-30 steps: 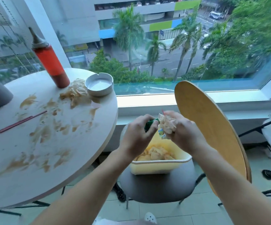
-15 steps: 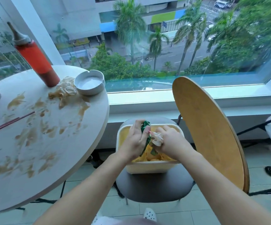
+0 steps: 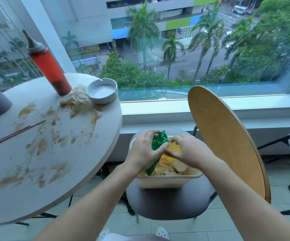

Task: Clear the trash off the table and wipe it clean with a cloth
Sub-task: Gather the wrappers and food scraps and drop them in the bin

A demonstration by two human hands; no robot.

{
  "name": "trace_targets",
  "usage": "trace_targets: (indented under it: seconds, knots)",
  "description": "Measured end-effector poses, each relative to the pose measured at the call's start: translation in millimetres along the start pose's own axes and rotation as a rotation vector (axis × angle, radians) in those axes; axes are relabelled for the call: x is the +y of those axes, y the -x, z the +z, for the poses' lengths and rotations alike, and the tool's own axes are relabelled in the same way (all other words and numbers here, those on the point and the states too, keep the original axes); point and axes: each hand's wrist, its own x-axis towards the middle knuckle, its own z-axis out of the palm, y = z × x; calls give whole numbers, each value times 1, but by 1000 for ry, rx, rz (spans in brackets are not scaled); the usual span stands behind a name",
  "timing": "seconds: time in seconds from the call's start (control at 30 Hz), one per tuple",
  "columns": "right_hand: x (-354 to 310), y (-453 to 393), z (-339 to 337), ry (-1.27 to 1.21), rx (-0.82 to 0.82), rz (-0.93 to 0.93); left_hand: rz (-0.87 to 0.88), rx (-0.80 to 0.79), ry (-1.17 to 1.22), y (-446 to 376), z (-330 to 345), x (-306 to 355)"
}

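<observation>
Evidently the left hand (image 3: pixel 145 154) gripped a crinkly green wrapper (image 3: pixel 159 141) over the cream tub (image 3: pixel 168 180) on the chair seat (image 3: pixel 166 202), at about five o'clock from the round table (image 3: pixel 88 171), while the right hand (image 3: pixel 189 152) had its fingers curled, though whether they pinched anything could not be told. Being light and springy, the wrapper might have uncrumpled and slid off the heaped pale chips (image 3: pixel 168 166) onto the floor if merely dropped. On the smooth tabletop, smeared brown sauce, a sodden crumpled tissue (image 3: pixel 77 99) at one o'clock and thin chopsticks (image 3: pixel 15 134) awaited clearing.

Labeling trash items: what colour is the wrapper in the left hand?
Green, the wrapper gripped by the left hand; head view.
</observation>
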Motion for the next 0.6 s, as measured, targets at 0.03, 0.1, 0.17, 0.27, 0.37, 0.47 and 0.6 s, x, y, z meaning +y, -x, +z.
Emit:
trace_targets:
  seconds: [0.03, 0.1, 0.17, 0.27, 0.37, 0.47, 0.6]
  knots:
    - [-2, 1, -4, -4, 33, -4, 2, -1, -4, 1, -2, 0]
    - [-6, 5, -14, 0, 101, -14, 25, -3, -32, 2, -5, 0]
    - [-10, 8, -21, 10, 155, -25, 54, -19, -56, 3, -9, 1]
    - [-17, 12, -29, 5, 202, -15, 82, -45, -35, 6, -15, 4]
    - [-27, 17, -35, -16, 281, -27, 85, -8, -22, 12, -22, 8]
    - [-38, 20, -39, -43, 333, -50, 90, 24, -38, 17, -31, 14]
    - [-59, 24, -45, -69, 403, -101, 103, 123, -59, 27, -56, 21]
